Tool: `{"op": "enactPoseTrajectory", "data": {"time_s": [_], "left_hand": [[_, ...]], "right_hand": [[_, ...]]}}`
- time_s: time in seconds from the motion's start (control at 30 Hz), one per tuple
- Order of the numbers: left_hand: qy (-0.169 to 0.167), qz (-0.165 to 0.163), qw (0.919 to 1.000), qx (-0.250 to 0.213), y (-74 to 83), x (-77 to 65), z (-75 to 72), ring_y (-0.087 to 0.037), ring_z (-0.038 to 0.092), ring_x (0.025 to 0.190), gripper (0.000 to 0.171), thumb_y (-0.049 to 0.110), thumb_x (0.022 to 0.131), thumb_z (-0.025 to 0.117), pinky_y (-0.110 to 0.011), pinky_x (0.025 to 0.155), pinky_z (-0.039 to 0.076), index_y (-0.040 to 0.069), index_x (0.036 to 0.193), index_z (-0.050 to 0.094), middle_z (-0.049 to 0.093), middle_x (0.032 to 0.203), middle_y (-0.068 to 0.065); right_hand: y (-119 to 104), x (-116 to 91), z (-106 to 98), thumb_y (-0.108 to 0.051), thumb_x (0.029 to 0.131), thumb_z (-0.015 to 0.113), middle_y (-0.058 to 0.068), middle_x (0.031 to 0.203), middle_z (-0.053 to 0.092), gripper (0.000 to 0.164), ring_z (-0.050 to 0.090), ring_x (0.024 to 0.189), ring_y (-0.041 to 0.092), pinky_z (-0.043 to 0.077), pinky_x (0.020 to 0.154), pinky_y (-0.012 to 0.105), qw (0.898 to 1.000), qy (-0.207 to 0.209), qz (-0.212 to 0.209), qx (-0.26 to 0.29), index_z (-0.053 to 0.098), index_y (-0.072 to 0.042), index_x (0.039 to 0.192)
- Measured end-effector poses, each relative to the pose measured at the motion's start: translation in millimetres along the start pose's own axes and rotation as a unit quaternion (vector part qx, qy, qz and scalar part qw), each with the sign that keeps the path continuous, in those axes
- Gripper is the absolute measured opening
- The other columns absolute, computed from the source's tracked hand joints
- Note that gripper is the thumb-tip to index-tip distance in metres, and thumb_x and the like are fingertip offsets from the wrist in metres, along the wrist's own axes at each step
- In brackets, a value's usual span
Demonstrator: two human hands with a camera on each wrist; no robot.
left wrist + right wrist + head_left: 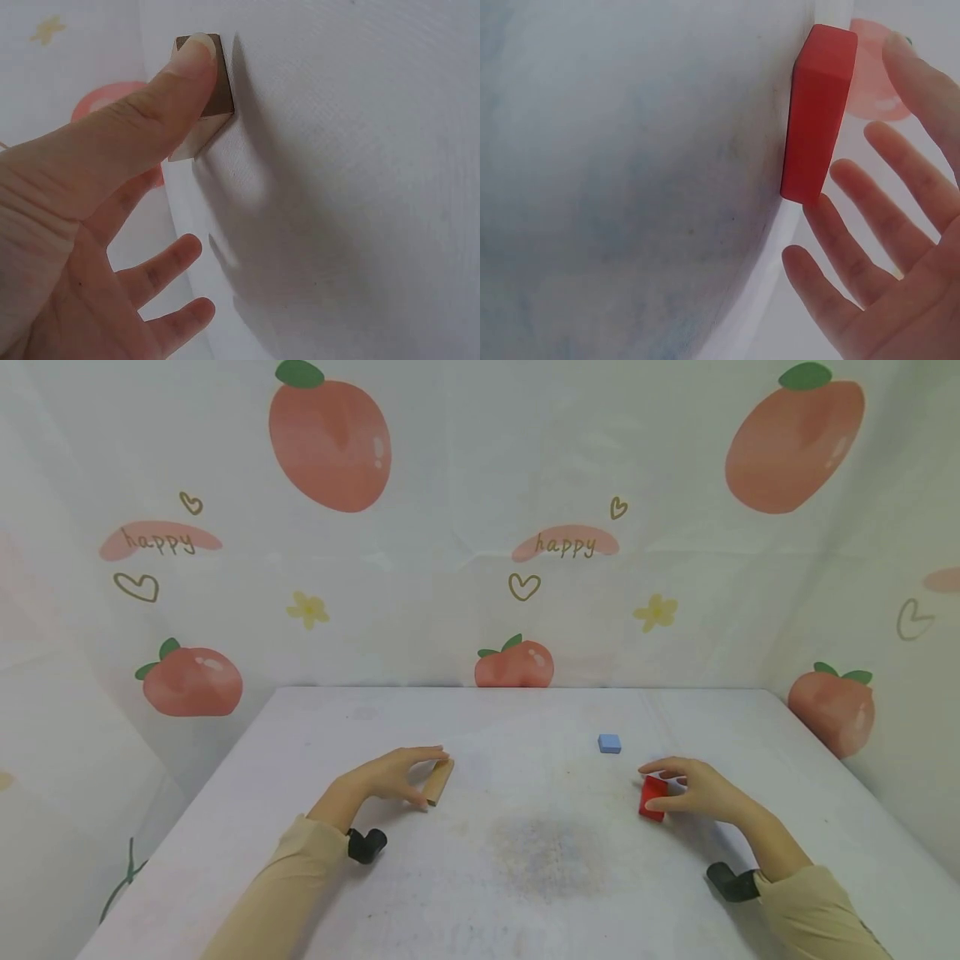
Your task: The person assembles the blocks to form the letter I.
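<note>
A small tan wooden block (440, 782) lies on the table at centre left, and my left hand (387, 774) pinches it between thumb and index finger at its two ends. In the left wrist view the thumb covers part of the end of the wooden block (220, 97); the other fingers are spread. On the right, my right hand (703, 789) surrounds a red block (651, 788) with spread fingers. The right wrist view has the thumb apart from the red block (817, 120), while one fingertip overlaps its lower end.
Beyond the red block, a small blue block (610, 744) sits towards the back of the white table (525, 752). A white curtain (450, 468) printed with fruit and hearts hangs behind it. Each wrist carries a black strap mount (366, 846).
</note>
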State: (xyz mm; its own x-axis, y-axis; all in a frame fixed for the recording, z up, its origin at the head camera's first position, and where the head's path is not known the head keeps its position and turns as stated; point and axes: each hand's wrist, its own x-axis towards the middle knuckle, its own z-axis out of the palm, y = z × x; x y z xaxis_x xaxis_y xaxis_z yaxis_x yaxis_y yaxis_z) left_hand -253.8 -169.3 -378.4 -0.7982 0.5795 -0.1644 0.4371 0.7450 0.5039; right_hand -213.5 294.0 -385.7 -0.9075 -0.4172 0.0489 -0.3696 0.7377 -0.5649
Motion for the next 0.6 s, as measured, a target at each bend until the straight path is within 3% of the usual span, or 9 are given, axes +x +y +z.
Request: {"op": "enactPoseTrajectory", "data": {"time_s": [0.27, 0.6], "left_hand": [[-0.007, -0.026, 0.9996, 0.003, 1.1, 2.1, 0.0, -0.035, 0.03, 0.139, 0.076, 0.015, 0.071, 0.08, -0.053, 0.11, 0.028, 0.013, 0.139, 0.045, 0.036, 0.15, -0.012], [-0.005, -0.03, 0.9995, 0.013, 0.9, 4.8, 0.3, -0.034, 0.034, 0.137, 0.075, 0.015, 0.07, 0.081, -0.052, 0.109, 0.03, 0.013, 0.137, 0.047, 0.042, 0.145, -0.012]], "right_hand": [[2.1, 0.2, -1.8, -0.022, 0.077, 0.074, 0.022, 0.116, 0.061, 0.045, 0.058, 0.102, 0.038, 0.049, 0.086, 0.056, 1.0, -0.011, -0.007, 0.0, 0.062, -0.002, 0.115], [2.0, -0.4, -1.8, -0.022, 0.077, 0.075, 0.021, 0.115, 0.062, 0.044, 0.057, 0.1, 0.036, 0.05, 0.086, 0.054, 1.0, -0.019, -0.006, 0.005, 0.063, -0.002, 0.113]]}}
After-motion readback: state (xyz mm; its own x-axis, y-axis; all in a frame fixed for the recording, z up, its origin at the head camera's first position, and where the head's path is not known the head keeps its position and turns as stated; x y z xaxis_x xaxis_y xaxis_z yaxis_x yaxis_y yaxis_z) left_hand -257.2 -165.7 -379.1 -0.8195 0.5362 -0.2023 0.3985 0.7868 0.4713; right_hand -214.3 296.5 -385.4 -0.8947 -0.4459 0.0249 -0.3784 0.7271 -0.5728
